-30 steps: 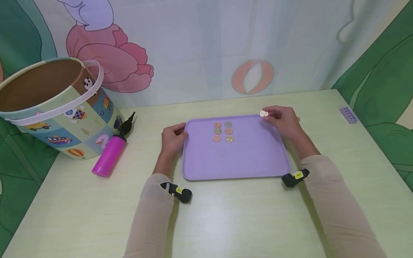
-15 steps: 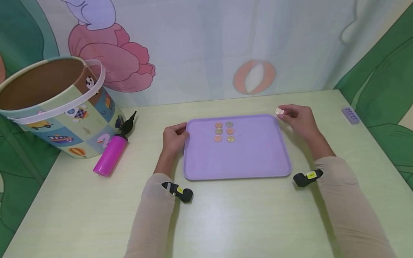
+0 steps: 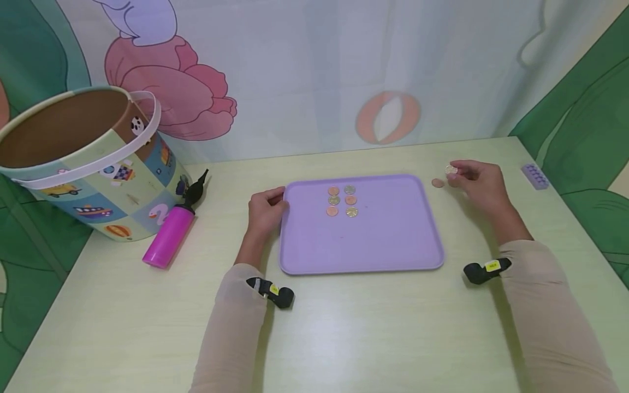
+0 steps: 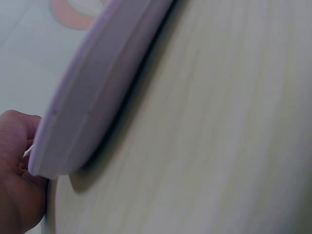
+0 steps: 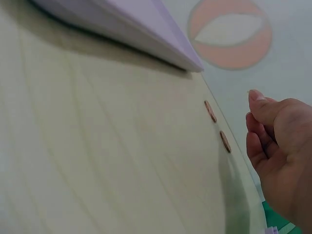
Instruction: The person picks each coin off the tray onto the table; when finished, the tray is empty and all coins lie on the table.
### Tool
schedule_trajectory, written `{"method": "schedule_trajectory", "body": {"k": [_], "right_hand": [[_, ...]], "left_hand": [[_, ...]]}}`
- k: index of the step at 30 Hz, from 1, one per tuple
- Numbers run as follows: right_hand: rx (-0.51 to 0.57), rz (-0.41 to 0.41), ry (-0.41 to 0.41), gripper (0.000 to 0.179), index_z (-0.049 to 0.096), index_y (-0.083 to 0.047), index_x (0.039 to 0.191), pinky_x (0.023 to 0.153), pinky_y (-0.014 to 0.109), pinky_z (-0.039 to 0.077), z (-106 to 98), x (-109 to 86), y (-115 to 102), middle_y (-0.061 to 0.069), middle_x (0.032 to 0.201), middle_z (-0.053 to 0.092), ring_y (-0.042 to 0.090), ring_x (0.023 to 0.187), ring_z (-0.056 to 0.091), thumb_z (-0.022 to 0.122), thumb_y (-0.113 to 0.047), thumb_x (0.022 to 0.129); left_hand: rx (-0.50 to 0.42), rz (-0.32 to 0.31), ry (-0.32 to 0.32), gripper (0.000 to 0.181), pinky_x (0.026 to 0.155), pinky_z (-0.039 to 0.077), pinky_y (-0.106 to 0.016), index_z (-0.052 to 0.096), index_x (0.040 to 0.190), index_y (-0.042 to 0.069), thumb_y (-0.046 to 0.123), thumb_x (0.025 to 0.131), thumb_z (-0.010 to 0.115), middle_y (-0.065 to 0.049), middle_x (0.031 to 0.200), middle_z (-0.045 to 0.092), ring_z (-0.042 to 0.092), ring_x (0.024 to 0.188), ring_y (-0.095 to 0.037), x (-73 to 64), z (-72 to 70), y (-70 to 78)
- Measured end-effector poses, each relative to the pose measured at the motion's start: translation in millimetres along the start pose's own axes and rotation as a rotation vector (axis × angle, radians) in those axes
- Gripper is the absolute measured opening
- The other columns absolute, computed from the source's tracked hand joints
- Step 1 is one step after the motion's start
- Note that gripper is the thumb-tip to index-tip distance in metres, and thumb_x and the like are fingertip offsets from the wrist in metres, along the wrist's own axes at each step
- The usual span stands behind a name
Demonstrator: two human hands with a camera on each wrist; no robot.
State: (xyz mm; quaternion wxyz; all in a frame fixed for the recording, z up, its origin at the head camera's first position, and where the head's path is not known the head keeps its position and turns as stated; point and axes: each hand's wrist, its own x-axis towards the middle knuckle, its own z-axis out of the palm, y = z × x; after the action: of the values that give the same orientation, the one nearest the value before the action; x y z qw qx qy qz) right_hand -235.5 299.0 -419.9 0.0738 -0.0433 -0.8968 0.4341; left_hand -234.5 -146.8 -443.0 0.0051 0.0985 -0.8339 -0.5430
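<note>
A purple tray (image 3: 363,245) lies on the table with several copper and gold-silver coins (image 3: 350,200) set out in two columns in its upper left part. My left hand (image 3: 263,215) holds the tray's left edge near the far corner, and the left wrist view shows the hand (image 4: 19,170) around that rim. Right of the tray, my right hand (image 3: 479,185) pinches a shiny coin (image 3: 451,170) between thumb and fingertips, above the table. Beside it a copper coin (image 3: 438,183) lies flat. Two copper coins (image 5: 225,142) on the table show in the right wrist view.
A large patterned bucket (image 3: 113,185) with a pale handle stands at the far left. Against it lies a pink pump (image 3: 169,237) with a black nozzle. A small purple studded block (image 3: 534,176) sits near the right edge. A printed curtain hangs behind the table.
My right hand has moved right, away from the tray's far right corner, carrying the shiny coin. The copper coin on the table has come into view. My left hand stays at the tray.
</note>
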Motion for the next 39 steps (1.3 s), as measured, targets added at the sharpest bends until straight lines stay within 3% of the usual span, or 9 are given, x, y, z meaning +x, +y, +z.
{"method": "schedule_trajectory", "body": {"k": [6,9,12,14,19,30,33,35,39], "right_hand": [[-0.07,0.04,0.035,0.046,0.065,-0.007,0.135,0.075,0.008,0.04,-8,0.4,20,-0.031,0.083,0.055,-0.012,0.082,0.049,0.07,-0.031,0.096],[-0.098,0.069,0.029,0.045,0.064,-0.006,0.136,0.075,0.007,0.04,-12,0.1,26,-0.01,0.099,0.066,-0.008,0.085,0.048,0.067,-0.029,0.098],[-0.147,0.068,0.029,0.042,0.063,-0.004,0.137,0.073,0.007,0.038,-14,1.4,33,0.015,0.115,0.066,0.001,0.09,0.049,0.063,-0.023,0.1],[-0.176,0.066,0.029,0.042,0.061,-0.002,0.138,0.073,0.008,0.037,-15,2.4,37,0.021,0.118,0.064,0.011,0.094,0.051,0.062,-0.021,0.1],[-0.222,0.065,0.024,0.042,0.061,0.002,0.136,0.073,0.013,0.036,-16,3.6,44,0.026,0.118,0.063,0.028,0.101,0.053,0.061,-0.02,0.101],[-0.242,0.046,-0.007,0.042,0.064,0.006,0.13,0.066,0.011,0.036,-20,8.3,44,0.027,0.111,0.064,0.021,0.09,0.051,0.063,-0.023,0.1],[-0.255,0.062,-0.028,0.045,0.063,0.006,0.131,0.076,0.022,0.045,-21,10.7,45,0.031,0.117,0.063,0.031,0.099,0.056,0.061,-0.027,0.101],[-0.262,0.076,-0.052,0.047,0.062,0.006,0.133,0.088,0.037,0.052,-22,12.2,45,0.033,0.124,0.062,0.04,0.111,0.057,0.058,-0.029,0.102],[-0.263,0.11,-0.101,0.051,0.058,0.006,0.137,0.109,0.059,0.045,-22,13.5,44,0.035,0.137,0.057,0.048,0.13,0.051,0.055,-0.032,0.103]], "left_hand": [[0.002,0.003,0.001,0.044,0.105,0.055,-0.037,0.066,0.133,0.002,0.002,0.09,0.062,-0.018,0.129,0.07,0.064,0.118,-0.027,-0.2,1.2,0.0],[0.002,0.01,0.002,0.044,0.105,0.055,-0.037,0.066,0.133,0.002,0.002,0.09,0.062,-0.018,0.129,0.07,0.065,0.118,-0.027,0.0,1.7,0.2],[0.003,0.015,0.003,0.044,0.105,0.055,-0.037,0.066,0.133,0.002,0.002,0.089,0.062,-0.018,0.13,0.07,0.065,0.118,-0.027,0.0,1.4,0.2],[0.002,0.015,0.004,0.044,0.105,0.055,-0.037,0.066,0.133,0.002,0.002,0.089,0.062,-0.018,0.129,0.07,0.065,0.118,-0.027,0.0,1.1,0.2],[0.004,0.012,0.004,0.043,0.105,0.055,-0.038,0.066,0.132,0.002,0.002,0.089,0.062,-0.019,0.128,0.07,0.064,0.118,-0.027,-0.9,0.4,0.6],[0.012,0.026,0.008,0.043,0.104,0.055,-0.038,0.066,0.133,0.002,0.002,0.09,0.061,-0.019,0.127,0.07,0.064,0.115,-0.027,-0.7,1.9,2.4],[0.01,0.02,0.009,0.043,0.104,0.055,-0.038,0.066,0.132,0.002,0.002,0.09,0.062,-0.019,0.126,0.07,0.064,0.115,-0.027,-0.4,1.9,2.4],[0.011,0.014,0.011,0.043,0.104,0.055,-0.038,0.066,0.133,0.003,0.002,0.09,0.062,-0.019,0.126,0.07,0.064,0.116,-0.027,-0.1,1.8,1.7],[0.013,0.008,0.012,0.044,0.104,0.055,-0.037,0.066,0.133,0.003,0.003,0.09,0.062,-0.019,0.127,0.07,0.064,0.116,-0.027,-0.3,1.2,0.1]]}}
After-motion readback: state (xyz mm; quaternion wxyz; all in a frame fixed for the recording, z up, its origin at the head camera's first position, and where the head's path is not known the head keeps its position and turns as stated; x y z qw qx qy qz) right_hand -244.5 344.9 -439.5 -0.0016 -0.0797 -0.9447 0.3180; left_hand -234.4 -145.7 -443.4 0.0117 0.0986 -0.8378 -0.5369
